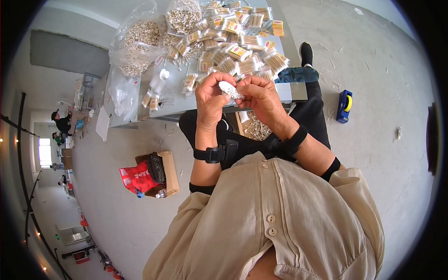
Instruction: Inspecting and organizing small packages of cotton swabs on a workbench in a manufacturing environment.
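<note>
My left hand (211, 98) and my right hand (261, 95) meet over my lap at the near edge of a grey table (175, 100). Between their fingertips they pinch a small clear packet of white cotton swabs (230, 89). Both wrists wear black straps. Just beyond the hands lies a heap of filled swab packets (235, 44) with yellow and red labels.
Large clear bags of loose swabs (140, 39) sit at the table's far left. A cardboard box (169, 172) with a red bag (136, 177) stands on the floor to my left. A blue tape dispenser (344, 106) lies on the floor to the right. People work far off at left.
</note>
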A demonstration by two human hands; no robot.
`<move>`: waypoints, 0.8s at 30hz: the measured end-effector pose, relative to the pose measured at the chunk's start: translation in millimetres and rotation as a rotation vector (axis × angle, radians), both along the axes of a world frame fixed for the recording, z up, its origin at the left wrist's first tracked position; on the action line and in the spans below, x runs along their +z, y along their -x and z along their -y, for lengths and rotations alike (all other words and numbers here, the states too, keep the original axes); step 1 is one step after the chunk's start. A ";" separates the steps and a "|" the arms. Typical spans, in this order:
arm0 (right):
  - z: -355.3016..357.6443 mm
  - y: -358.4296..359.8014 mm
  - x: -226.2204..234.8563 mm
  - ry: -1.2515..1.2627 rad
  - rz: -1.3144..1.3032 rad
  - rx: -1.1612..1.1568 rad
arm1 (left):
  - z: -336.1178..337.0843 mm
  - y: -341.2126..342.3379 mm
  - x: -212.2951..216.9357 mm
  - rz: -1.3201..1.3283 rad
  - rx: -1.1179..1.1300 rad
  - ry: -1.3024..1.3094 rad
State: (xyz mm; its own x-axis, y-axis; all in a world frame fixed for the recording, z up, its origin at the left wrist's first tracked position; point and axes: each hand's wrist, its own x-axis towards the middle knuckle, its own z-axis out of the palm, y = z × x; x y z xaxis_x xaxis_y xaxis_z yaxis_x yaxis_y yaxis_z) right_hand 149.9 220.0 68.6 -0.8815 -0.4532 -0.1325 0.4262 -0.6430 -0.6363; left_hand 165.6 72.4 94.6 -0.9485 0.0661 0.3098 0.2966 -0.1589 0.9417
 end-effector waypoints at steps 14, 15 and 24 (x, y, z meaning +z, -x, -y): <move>8.2 -8.3 5.1 -0.169 -0.381 -0.126 | 3.9 -1.8 1.4 0.054 0.052 -0.065; 9.1 -9.1 3.3 -0.239 -0.414 -0.161 | 4.2 -1.5 0.6 0.054 0.052 -0.064; 5.4 -17.7 11.6 -0.507 -0.615 -0.267 | 5.8 3.0 -5.0 -0.048 0.027 -0.173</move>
